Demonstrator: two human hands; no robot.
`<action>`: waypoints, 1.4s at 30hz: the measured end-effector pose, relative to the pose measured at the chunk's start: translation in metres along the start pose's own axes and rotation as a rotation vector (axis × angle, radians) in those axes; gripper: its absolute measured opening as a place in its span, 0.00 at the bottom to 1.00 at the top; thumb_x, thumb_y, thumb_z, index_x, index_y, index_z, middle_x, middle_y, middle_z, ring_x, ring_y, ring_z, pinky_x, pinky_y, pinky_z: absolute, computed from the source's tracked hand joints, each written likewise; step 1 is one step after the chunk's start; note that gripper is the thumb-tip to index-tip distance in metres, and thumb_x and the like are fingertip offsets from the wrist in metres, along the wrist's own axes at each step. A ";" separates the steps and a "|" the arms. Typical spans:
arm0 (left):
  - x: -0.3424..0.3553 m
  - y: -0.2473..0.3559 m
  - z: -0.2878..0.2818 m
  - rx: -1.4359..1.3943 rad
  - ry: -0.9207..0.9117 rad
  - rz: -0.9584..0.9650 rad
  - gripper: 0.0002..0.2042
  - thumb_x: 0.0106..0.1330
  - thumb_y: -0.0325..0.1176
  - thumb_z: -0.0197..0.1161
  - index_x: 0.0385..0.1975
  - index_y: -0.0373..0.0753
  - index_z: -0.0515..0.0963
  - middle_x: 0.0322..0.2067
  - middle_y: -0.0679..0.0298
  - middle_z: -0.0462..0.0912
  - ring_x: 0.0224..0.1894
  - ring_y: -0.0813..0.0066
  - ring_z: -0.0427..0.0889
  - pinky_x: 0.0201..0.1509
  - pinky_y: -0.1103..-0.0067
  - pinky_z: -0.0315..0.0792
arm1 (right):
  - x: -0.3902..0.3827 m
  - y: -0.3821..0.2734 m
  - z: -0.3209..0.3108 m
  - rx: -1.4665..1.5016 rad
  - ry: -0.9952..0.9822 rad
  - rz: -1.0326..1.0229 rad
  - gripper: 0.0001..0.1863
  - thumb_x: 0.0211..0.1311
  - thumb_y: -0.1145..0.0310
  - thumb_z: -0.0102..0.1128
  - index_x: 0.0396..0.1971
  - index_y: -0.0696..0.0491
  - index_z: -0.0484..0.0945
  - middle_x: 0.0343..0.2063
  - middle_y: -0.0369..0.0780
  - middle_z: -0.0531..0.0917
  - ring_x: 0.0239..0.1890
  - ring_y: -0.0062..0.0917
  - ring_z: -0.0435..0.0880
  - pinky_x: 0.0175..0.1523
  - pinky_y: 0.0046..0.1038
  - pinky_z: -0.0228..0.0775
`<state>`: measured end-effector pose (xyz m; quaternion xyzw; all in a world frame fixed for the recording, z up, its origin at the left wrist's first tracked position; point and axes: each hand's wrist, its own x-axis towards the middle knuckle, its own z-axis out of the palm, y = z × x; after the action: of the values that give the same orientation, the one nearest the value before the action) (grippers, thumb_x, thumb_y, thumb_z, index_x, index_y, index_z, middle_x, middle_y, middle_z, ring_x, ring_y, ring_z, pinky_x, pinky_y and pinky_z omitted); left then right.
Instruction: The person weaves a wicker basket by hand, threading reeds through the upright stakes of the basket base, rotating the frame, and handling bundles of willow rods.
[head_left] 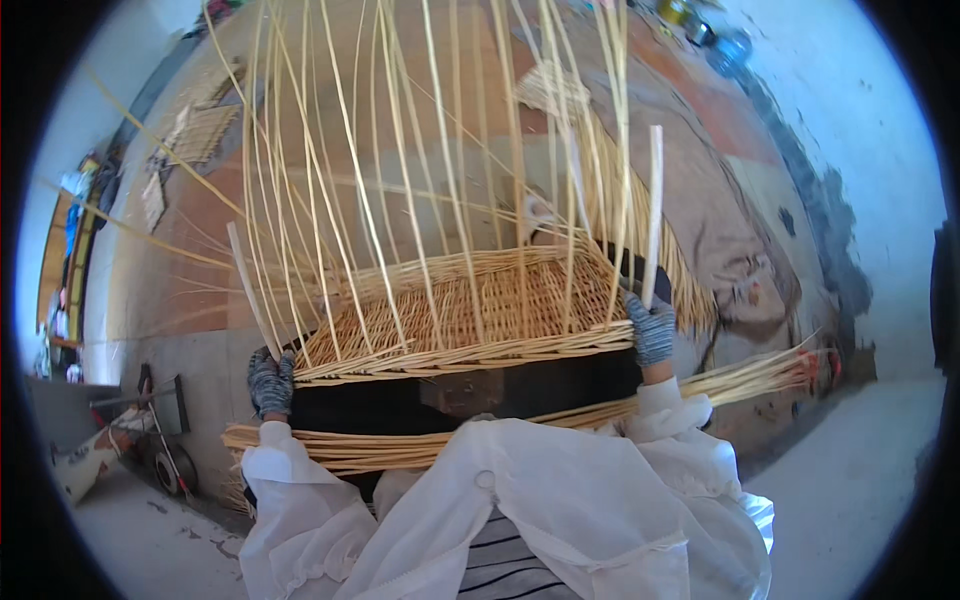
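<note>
A half-woven wicker basket lies in front of me, with a flat woven base and a braided near edge. Many long pale rods stand up from its edges, and a thicker stick rises at the near right corner, another stick at the near left. My left hand, in a grey knit glove, grips the near left corner. At the near right corner my right hand, gloved alike, is closed round the edge beside the thick stick. Some of the fingers are hidden behind the weave.
A bundle of rods lies across my lap, its ends reaching right. Under the basket's near edge is a dark surface. More rods and a brown cloth lie beyond. A wheeled cart stands left.
</note>
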<state>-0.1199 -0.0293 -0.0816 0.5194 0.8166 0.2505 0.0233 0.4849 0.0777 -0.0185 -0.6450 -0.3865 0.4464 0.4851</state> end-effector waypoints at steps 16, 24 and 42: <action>-0.014 -0.031 0.036 0.409 -0.330 -0.425 0.24 0.61 0.52 0.51 0.38 0.32 0.75 0.36 0.42 0.78 0.41 0.44 0.76 0.44 0.59 0.68 | -0.027 -0.002 -0.029 -0.398 -0.123 -0.860 0.43 0.44 0.49 0.69 0.55 0.61 0.65 0.55 0.51 0.67 0.55 0.38 0.69 0.61 0.35 0.59; 0.010 -0.025 0.036 0.350 -0.279 -0.285 0.19 0.58 0.43 0.54 0.40 0.32 0.72 0.35 0.39 0.77 0.40 0.42 0.76 0.44 0.60 0.70 | -0.024 -0.002 -0.008 -0.798 -0.224 -1.038 0.36 0.26 0.52 0.73 0.41 0.53 0.75 0.32 0.40 0.75 0.38 0.38 0.72 0.45 0.38 0.64; -0.036 0.078 -0.005 0.065 -0.254 -0.220 0.17 0.60 0.41 0.54 0.42 0.34 0.75 0.39 0.46 0.78 0.42 0.48 0.77 0.50 0.63 0.69 | 0.001 -0.003 -0.029 -0.753 -0.249 -1.150 0.36 0.22 0.51 0.75 0.39 0.53 0.76 0.35 0.41 0.75 0.40 0.38 0.74 0.46 0.38 0.65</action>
<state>-0.0392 -0.0363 -0.0511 0.4549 0.8667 0.1524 0.1368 0.5120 0.0710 -0.0118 -0.4063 -0.8477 0.0250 0.3400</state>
